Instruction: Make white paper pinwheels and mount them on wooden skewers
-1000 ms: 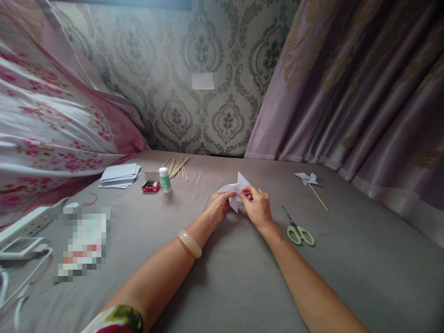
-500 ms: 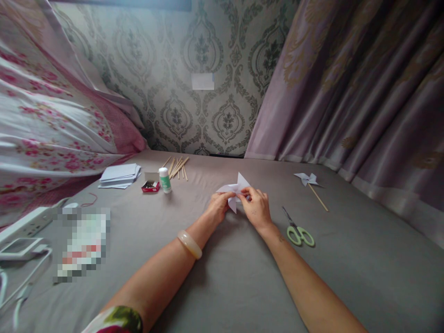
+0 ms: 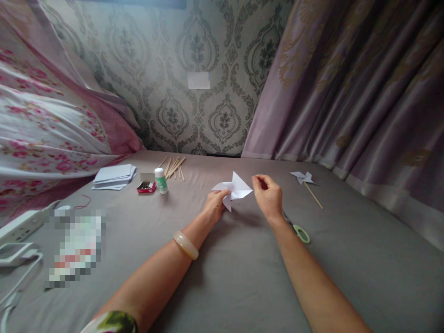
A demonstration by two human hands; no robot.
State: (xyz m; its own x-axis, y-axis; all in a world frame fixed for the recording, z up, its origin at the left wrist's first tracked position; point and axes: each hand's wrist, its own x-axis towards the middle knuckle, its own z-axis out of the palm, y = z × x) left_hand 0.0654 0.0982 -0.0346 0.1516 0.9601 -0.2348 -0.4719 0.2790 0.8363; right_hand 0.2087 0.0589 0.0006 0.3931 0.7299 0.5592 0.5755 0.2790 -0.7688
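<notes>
A folded white paper pinwheel (image 3: 237, 188) with pointed blades is pinched at its left side by my left hand (image 3: 215, 203), thumb on top and the other fingers mostly hidden beneath. Just right of the pinwheel's right tip, my right hand (image 3: 269, 196) is raised, apart from the paper. Its thumb and fingertips are pressed together; whether something small is between them I cannot make out. Partly behind my right wrist lies a pair of scissors (image 3: 301, 233) with light green handles.
Left of the hands stand a glue stick (image 3: 161, 181), a small open red box (image 3: 146, 187) of dark bits, wooden sticks (image 3: 176, 167) and stacked paper (image 3: 114, 176). A pinwheel on a stick (image 3: 313, 195) lies right. A power strip (image 3: 24, 226) with cables is at far left.
My right hand has let go of the paper pinwheel and moved right, with its fingertips pinched together. My left hand still holds the pinwheel. The whole view has shifted slightly.
</notes>
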